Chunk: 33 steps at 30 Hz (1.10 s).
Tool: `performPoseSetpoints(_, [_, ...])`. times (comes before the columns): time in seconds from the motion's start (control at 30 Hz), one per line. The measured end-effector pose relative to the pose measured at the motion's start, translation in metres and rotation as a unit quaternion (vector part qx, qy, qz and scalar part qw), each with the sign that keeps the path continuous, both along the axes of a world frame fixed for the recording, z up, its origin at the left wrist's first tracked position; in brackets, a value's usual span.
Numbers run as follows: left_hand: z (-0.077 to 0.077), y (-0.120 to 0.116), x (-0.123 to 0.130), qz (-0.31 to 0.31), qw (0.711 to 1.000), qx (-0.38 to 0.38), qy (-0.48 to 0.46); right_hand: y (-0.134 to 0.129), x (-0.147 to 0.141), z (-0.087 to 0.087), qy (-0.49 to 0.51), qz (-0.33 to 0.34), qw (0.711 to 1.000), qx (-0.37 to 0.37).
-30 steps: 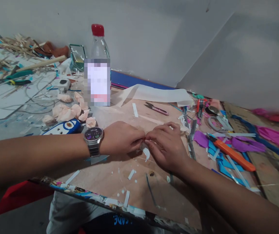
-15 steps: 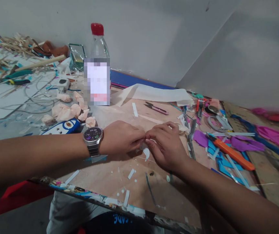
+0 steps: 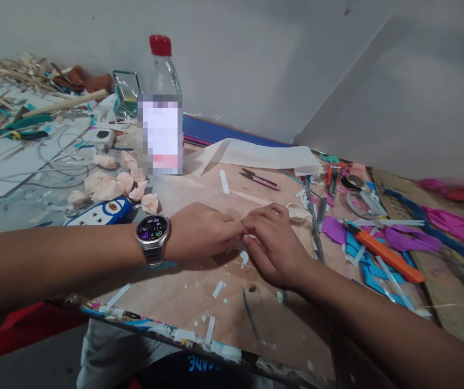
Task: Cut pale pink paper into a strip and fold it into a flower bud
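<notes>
My left hand (image 3: 205, 231), with a watch (image 3: 153, 228) on its wrist, is closed with its fingertips pressed together. My right hand (image 3: 274, 243) meets it fingertip to fingertip, thumb and fingers pinched. Whatever lies between the fingertips is too small and too covered to name. Just below them shows a curled whitish scrap (image 3: 243, 256); I cannot tell whether it is held or lies on the board (image 3: 216, 313). Behind the hands lie thread snips (image 3: 261, 179) and a white strip (image 3: 224, 182). A roll of tape (image 3: 298, 213) sits just beyond my right hand.
A red-capped bottle (image 3: 166, 75) stands at the back behind a blurred-out upright panel. To the left are crumpled peach pieces (image 3: 104, 185), a blue-and-white power strip (image 3: 100, 212) and pliers (image 3: 25, 128). An orange cutter (image 3: 388, 254) and coloured scraps lie on the right.
Both hands stay together at nearly the same spot. My right fingers have drawn in slightly, showing more of the tape roll. My left wrist has turned a little.
</notes>
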State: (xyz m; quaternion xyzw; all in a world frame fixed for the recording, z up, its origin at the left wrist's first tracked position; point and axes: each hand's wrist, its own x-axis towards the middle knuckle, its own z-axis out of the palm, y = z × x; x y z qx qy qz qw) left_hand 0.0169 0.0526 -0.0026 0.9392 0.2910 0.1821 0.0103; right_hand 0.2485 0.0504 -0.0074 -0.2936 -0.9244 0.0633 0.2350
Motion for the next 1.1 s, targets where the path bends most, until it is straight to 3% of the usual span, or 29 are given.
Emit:
performPoseSetpoints(0.7, [0.0024,-0.0007,-0.0017,0.027,0.999,-0.047,-0.002,0.0025,0.0011,-0.0027,0.022,-0.017,1.000,-0.010])
performPoseSetpoints(1.1, [0.0022,-0.0014,-0.0010,0.011,1.000,-0.017,-0.015,0.0020,0.0008,-0.0020,0.034,-0.003,0.999,-0.019])
